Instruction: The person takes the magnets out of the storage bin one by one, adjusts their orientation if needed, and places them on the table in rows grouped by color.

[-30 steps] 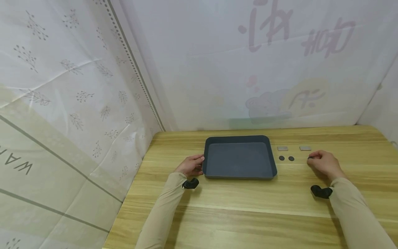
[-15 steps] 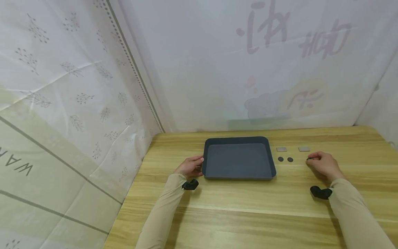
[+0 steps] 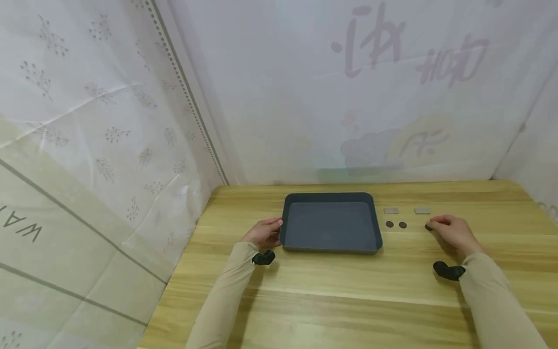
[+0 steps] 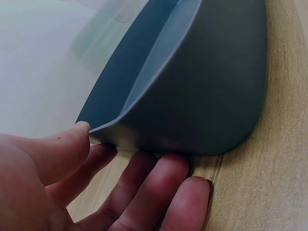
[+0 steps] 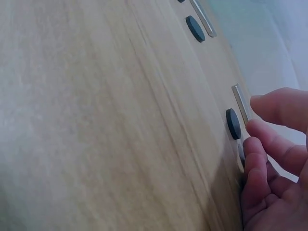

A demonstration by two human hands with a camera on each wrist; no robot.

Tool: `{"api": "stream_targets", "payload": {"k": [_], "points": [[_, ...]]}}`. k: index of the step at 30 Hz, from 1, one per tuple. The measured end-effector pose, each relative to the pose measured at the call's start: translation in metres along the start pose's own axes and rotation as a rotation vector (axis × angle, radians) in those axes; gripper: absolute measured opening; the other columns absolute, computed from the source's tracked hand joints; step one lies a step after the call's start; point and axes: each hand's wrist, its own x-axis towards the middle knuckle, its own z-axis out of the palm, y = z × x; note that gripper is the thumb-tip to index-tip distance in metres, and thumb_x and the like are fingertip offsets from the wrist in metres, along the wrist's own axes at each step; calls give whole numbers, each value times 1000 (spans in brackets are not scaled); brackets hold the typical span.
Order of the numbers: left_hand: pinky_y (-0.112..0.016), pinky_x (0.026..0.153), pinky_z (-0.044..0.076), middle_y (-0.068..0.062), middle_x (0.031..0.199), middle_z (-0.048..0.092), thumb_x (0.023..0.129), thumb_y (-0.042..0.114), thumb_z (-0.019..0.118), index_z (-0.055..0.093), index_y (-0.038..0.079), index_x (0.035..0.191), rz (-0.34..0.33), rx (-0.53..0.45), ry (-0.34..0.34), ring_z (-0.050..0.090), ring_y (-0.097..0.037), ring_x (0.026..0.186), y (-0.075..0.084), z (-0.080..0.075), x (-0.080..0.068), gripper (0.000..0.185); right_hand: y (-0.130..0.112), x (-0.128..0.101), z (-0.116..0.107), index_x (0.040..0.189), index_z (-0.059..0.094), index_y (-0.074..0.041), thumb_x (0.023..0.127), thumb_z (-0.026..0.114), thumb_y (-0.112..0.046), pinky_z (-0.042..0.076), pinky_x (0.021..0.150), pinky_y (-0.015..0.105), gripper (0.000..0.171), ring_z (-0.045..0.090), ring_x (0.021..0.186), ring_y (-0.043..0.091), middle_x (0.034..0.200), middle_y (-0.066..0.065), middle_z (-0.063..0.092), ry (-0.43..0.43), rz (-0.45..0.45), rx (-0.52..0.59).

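Since a second ago little has shifted for us: the whole scene has slid slightly left in the head view, and our right hand has stayed beside the small pieces while our left hand has kept its place at the tray.

Our left hand holds the left end of the dark grey tray: in the left wrist view the thumb presses on the rim at the corner and the fingers curl beneath the tray wall, resting on the wooden surface. The tray sits near the middle of the surface, its long axis running left to right across us.

Our right hand rests on the surface to the right of the tray, fingers loosely bent. Its fingertips touch a dark round disc that lies just beyond them, on the side toward the tray; whether they pinch it or only touch it, we cannot tell. In the right wrist view another disc lies just past the fingertips, with a thin grey plate next to it. Two more discs lie between this hand and the tray, and two flat grey plates sit farther back. All these pieces are to the right of the tray, so our right hand is much the nearer one to them.
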Motion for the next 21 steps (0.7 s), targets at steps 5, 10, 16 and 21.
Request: {"api": "stream_targets", "payload": {"k": [5,10,16,21], "points": [[-26,61,50,-2,82,61,102,23,50,47,11,144,-9,9,-6,57,-12,68,2,0,-1,43,2,-3,1,132,44,11,101,43,-44,36,94,53,64,39,120,47,136,36,39,10,-1,21],[-26,62,50,-2,87,62,103,23,48,46,9,144,-6,12,-12,58,-12,71,2,-2,-4,43,4,-5,0,131,49,8,99,46,-46,42,81,28,62,51,106,26,121,20,57,63,-12,60],[-28,66,51,-5,90,61,105,24,43,46,2,140,13,24,-49,58,-13,75,2,-8,-9,42,1,-14,-12,128,50,8,100,47,-41,51,66,17,56,55,76,-5,84,-28,56,77,-65,199],[-38,78,53,-18,114,60,105,32,40,46,-2,137,96,308,49,62,-25,91,30,-22,-33,47,-24,-29,-35,130,48,8,101,47,-40,51,63,16,56,53,73,-13,87,-26,55,112,-177,57]]}}
